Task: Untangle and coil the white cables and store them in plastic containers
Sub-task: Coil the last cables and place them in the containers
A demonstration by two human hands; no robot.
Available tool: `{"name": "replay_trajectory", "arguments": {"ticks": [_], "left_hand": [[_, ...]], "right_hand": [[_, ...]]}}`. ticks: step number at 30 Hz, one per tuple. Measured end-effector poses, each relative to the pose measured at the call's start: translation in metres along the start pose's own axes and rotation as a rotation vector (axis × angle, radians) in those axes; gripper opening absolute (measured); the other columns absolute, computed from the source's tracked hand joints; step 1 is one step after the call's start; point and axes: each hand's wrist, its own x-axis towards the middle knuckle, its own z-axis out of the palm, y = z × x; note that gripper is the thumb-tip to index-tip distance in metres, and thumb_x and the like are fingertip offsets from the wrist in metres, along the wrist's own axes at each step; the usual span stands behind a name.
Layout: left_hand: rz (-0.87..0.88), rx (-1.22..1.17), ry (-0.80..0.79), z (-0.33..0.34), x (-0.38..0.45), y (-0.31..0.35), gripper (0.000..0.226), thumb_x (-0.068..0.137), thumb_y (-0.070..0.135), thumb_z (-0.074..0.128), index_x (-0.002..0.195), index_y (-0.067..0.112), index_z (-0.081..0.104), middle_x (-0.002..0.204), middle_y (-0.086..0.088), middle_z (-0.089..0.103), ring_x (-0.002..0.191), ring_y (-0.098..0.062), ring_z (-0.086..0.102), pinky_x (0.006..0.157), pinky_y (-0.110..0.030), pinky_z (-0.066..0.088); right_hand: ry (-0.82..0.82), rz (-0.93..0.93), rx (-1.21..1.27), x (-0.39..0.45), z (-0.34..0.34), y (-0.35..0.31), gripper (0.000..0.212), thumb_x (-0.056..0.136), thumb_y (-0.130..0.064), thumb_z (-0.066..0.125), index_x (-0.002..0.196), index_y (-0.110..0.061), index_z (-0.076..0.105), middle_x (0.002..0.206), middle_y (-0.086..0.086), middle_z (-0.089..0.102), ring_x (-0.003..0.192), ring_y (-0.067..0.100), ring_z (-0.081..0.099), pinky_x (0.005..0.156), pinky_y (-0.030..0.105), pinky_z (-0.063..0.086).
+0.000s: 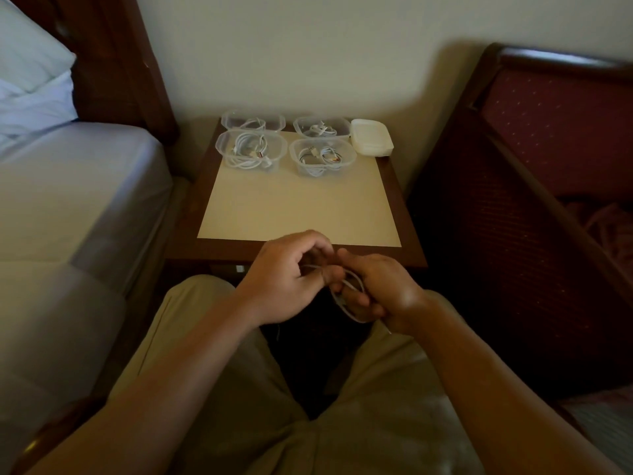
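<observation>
White thin cable (346, 296) loops between both hands, left hand (291, 279) and right hand (376, 293) pinching it.

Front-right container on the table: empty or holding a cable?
Holding a cable. The front-right container has coiled white cable visible through its clear wall; no lid on it.

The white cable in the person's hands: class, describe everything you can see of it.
The white cable is thin, smooth and plastic-looking, gathered into loose loops below the near edge of the table. The right hand grips the looped bundle, its fingers curled round it; the left hand pinches a strand running across to the loops. Its plugs are hidden. It touches nothing but the hands.
</observation>
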Motion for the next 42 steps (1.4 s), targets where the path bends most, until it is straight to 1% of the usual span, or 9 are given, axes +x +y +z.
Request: {"name": "replay_trajectory", "arguments": {"ticks": [8, 12, 15, 19, 23, 27, 33, 39, 42], "left_hand": [[-0.124, -0.146, -0.057, 0.0, -0.003, 0.003, 0.018, 0.101, 0.033, 0.058, 0.094, 0.02, 0.069, 0.082, 0.015, 0.07, 0.085, -0.009, 0.068, 0.076, -0.018, 0.049], [-0.122, -0.178, 0.005, 0.002, -0.003, 0.004, 0.019, 0.1, 0.031, 0.059, 0.092, 0.016, 0.068, 0.086, 0.008, 0.072, 0.088, -0.013, 0.071, 0.079, -0.031, 0.055], [-0.152, -0.225, 0.02, 0.004, -0.003, 0.006, 0.015, 0.101, 0.023, 0.059, 0.09, 0.017, 0.067, 0.084, 0.015, 0.071, 0.084, -0.009, 0.07, 0.074, -0.025, 0.053], [-0.244, -0.388, 0.069, 0.008, -0.002, 0.012, 0.018, 0.099, 0.023, 0.059, 0.083, 0.02, 0.066, 0.08, 0.009, 0.07, 0.079, -0.007, 0.068, 0.074, -0.02, 0.051], [-0.35, -0.662, 0.088, 0.01, -0.002, 0.022, 0.022, 0.094, 0.03, 0.057, 0.079, 0.018, 0.069, 0.072, 0.007, 0.067, 0.072, -0.006, 0.065, 0.07, -0.02, 0.052], [-0.448, -0.818, 0.073, 0.013, -0.002, 0.03, 0.026, 0.09, 0.034, 0.058, 0.068, 0.028, 0.07, 0.067, 0.005, 0.066, 0.065, -0.007, 0.064, 0.063, -0.02, 0.054], [-0.504, -0.846, 0.082, 0.017, -0.004, 0.023, 0.025, 0.088, 0.036, 0.059, 0.069, 0.026, 0.071, 0.068, 0.005, 0.065, 0.066, -0.008, 0.063, 0.066, -0.022, 0.056], [-0.557, -0.941, 0.095, 0.019, -0.002, 0.023, 0.022, 0.082, 0.036, 0.058, 0.081, 0.019, 0.071, 0.068, 0.006, 0.067, 0.063, -0.006, 0.066, 0.061, -0.02, 0.056], [-0.608, -1.055, 0.052, 0.017, -0.002, 0.021, 0.025, 0.076, 0.037, 0.059, 0.078, 0.02, 0.077, 0.068, 0.002, 0.069, 0.061, -0.007, 0.068, 0.059, -0.017, 0.055]], "right_hand": [[-0.26, 0.021, 0.376, 0.002, 0.0, 0.009, 0.04, 0.106, -0.033, 0.038, 0.085, -0.01, 0.063, 0.054, -0.001, 0.044, 0.039, 0.009, 0.031, 0.046, 0.024, 0.021], [-0.314, 0.036, 0.445, 0.0, 0.006, 0.009, 0.041, 0.104, -0.035, 0.041, 0.082, -0.009, 0.064, 0.058, 0.004, 0.054, 0.047, 0.015, 0.049, 0.05, 0.023, 0.041], [-0.436, 0.058, 0.599, 0.0, 0.01, 0.011, 0.049, 0.108, -0.037, 0.033, 0.086, -0.006, 0.064, 0.058, 0.006, 0.06, 0.056, 0.021, 0.063, 0.06, 0.027, 0.051], [-0.573, 0.015, 0.81, 0.004, 0.019, 0.021, 0.05, 0.111, -0.037, 0.029, 0.102, -0.003, 0.064, 0.062, 0.002, 0.065, 0.044, 0.011, 0.06, 0.047, 0.018, 0.046], [-0.561, -0.069, 0.788, 0.001, 0.026, 0.022, 0.046, 0.106, -0.04, 0.038, 0.1, -0.006, 0.069, 0.062, -0.001, 0.064, 0.047, 0.007, 0.061, 0.049, 0.017, 0.049], [-0.6, -0.058, 0.897, 0.0, 0.03, 0.022, 0.047, 0.108, -0.037, 0.037, 0.091, -0.004, 0.065, 0.057, 0.005, 0.06, 0.086, 0.029, 0.074, 0.083, 0.034, 0.059], [-0.616, 0.019, 1.065, 0.003, 0.033, 0.022, 0.051, 0.111, -0.031, 0.029, 0.113, 0.01, 0.059, 0.09, 0.023, 0.072, 0.054, 0.021, 0.068, 0.053, 0.027, 0.052], [-0.615, -0.073, 0.957, 0.0, 0.041, 0.016, 0.05, 0.11, -0.035, 0.023, 0.093, -0.006, 0.059, 0.065, 0.007, 0.063, 0.059, 0.019, 0.065, 0.062, 0.028, 0.051], [-0.605, -0.098, 0.969, 0.001, 0.043, 0.017, 0.049, 0.109, -0.037, 0.027, 0.09, -0.008, 0.061, 0.062, 0.006, 0.061, 0.085, 0.028, 0.073, 0.084, 0.034, 0.058]]}}
